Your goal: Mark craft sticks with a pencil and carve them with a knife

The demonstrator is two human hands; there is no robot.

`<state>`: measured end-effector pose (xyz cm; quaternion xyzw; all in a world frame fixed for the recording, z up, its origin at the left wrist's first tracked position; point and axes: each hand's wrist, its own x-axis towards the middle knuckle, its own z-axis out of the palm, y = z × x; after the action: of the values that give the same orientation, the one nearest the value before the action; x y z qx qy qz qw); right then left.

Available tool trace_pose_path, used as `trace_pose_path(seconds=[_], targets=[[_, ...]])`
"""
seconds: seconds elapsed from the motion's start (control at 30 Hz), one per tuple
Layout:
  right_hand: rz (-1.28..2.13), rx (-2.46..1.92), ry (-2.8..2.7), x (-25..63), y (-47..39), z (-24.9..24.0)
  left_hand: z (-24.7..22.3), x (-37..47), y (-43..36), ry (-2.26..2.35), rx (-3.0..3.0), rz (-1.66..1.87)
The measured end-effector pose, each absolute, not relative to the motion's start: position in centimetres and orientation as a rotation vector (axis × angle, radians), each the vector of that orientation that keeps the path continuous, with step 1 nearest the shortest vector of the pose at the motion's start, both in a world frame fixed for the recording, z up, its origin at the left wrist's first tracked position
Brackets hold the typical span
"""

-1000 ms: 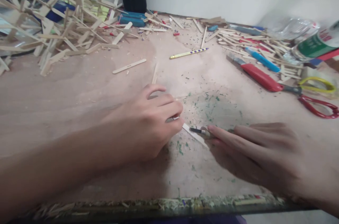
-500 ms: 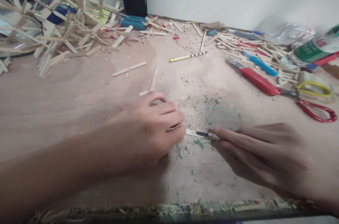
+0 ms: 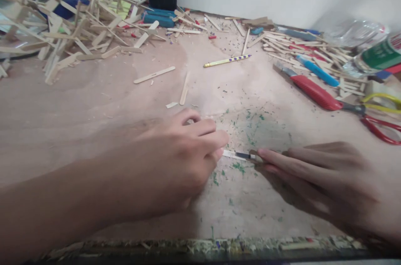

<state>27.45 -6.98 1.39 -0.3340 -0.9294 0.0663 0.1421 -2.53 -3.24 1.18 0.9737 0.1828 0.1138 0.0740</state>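
Pale stick [image 3: 229, 154] lies on the table [image 3: 106, 123] btwn the hands, nr end under L hand [image 3: 188, 148]; its fingertips are together, pressed on stick, tho exact contact is hidden. R hand [image 3: 322, 173] has fingers clamped on a small cutter [image 3: 252, 157], dark blade at the stick. Green bits [image 3: 239, 167] scattered around. Beyond L hand: short stick [image 3: 184, 92] & slotted stick [image 3: 154, 75], apart. Farther: yellow stick w/ purple dots [image 3: 227, 61]. Far L: stick pile [image 3: 84, 27]. Far R: scissors [image 3: 380, 128], blue tool [image 3: 317, 70], bottle [image 3: 380, 54].
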Motion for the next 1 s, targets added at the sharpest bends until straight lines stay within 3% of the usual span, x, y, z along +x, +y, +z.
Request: trace_pose_path(seconds=[1.0], targets=[[0.166, -0.877, -2.622, 26.7, -6.6, 0.2, 1.2, -3.0, -3.4, 0.506, 2.935, 0.303]])
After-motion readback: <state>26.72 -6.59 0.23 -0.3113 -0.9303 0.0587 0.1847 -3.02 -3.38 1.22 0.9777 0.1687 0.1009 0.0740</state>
